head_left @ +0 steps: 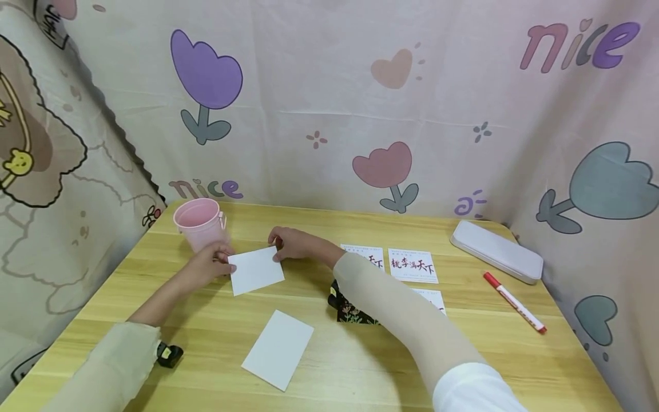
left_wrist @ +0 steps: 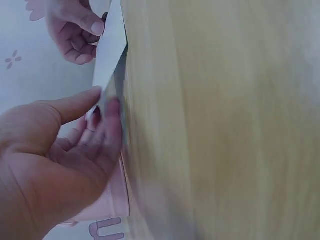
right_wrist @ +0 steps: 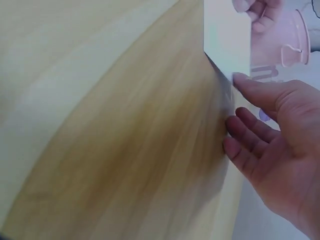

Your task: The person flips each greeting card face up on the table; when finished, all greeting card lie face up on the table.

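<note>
A blank white card [head_left: 255, 271] is held between both hands above the left middle of the table. My left hand [head_left: 208, 264] pinches its left edge, thumb on top. At the opposite upper corner, my right hand [head_left: 294, 243] pinches the card too. In the right wrist view the thumb [right_wrist: 260, 92] lies on the card and the other fingers curl below it. Nearer to me, a second blank white card [head_left: 278, 350] lies on the table. Right behind the left hand stands a pink bucket [head_left: 199, 223].
Cards with red and black Chinese writing [head_left: 413, 265] lie right of centre, partly behind the right arm. A black floral item [head_left: 355, 313] shows under that arm. Farther right are a red-capped marker [head_left: 515, 302] and a white case [head_left: 496, 252]. A printed curtain [head_left: 309, 86] backs the table.
</note>
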`<state>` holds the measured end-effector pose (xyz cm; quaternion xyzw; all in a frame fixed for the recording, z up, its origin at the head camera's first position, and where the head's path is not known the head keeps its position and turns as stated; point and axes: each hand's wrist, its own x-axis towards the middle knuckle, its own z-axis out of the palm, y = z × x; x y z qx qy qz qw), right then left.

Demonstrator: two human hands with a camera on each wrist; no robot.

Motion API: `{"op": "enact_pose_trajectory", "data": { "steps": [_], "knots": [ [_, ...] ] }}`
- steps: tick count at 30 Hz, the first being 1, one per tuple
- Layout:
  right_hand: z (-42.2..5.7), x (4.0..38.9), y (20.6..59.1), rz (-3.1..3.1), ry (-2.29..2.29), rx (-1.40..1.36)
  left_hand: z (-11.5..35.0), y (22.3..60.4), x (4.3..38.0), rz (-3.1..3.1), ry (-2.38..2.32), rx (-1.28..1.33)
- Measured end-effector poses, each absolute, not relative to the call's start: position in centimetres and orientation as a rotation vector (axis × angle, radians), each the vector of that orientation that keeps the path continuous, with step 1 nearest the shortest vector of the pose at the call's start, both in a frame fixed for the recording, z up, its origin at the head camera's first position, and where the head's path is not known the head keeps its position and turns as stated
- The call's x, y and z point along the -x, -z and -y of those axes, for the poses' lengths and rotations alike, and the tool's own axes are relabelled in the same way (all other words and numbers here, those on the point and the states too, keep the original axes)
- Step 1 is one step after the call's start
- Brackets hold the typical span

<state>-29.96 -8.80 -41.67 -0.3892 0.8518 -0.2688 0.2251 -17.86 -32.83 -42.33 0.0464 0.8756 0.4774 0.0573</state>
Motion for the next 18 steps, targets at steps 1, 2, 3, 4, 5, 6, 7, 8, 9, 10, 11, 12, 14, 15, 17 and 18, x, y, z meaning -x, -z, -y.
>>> {"op": "enact_pose_trajectory", "data": {
  "steps": [1,2,3,4,5,6,7,8,9,10,11,12,14,15,17,18],
  "knots": [
    [8.5,29.9,41.6,-2.351,0.780,1.072,32.7,42.3,17.9,-2.621,-1.497,-0.135],
    [8.2,29.8,41.5,-2.342,0.839,1.064,32.5,42.2,17.9,-2.596,-1.538,-0.133],
    [7.8,29.7,41.4,-2.323,0.907,1.059,32.3,42.1,17.9,-2.570,-1.582,-0.131],
    [7.4,29.6,41.3,-2.309,0.969,1.049,32.1,42.0,18.0,-2.549,-1.619,-0.125],
    [7.0,29.4,41.1,-2.292,1.033,1.036,31.9,41.9,18.0,-2.527,-1.654,-0.122],
    [6.5,29.3,41.0,-2.271,1.094,1.027,31.7,41.8,18.0,-2.515,-1.677,-0.125],
    [5.9,29.2,40.8,-2.250,1.152,1.014,31.5,41.6,18.1,-2.503,-1.700,-0.133],
    [5.3,29.1,40.7,-2.224,1.207,1.001,31.2,41.5,18.2,-2.493,-1.720,-0.139],
    [4.7,29.0,40.5,-2.203,1.247,0.992,30.9,41.3,18.3,-2.480,-1.738,-0.150],
    [3.9,28.9,40.2,-2.193,1.279,0.984,30.5,41.1,18.3,-2.470,-1.750,-0.163],
    [3.2,28.7,40.0,-2.180,1.313,0.979,30.0,40.8,18.4,-2.453,-1.764,-0.179],
    [2.3,28.4,39.7,-2.165,1.349,0.972,29.5,40.6,18.5,-2.436,-1.777,-0.194],
    [0.6,27.8,39.0,-2.151,1.405,0.960,28.4,40.0,18.6,-2.411,-1.794,-0.222],
    [-0.2,27.4,38.7,-2.149,1.428,0.954,27.7,39.7,18.6,-2.400,-1.798,-0.239],
    [-2.0,26.6,38.1,-2.154,1.471,0.940,26.5,39.1,18.6,-2.384,-1.805,-0.277],
    [-2.9,26.2,37.8,-2.154,1.492,0.924,25.9,38.8,18.6,-2.379,-1.806,-0.294]
  ]
}}
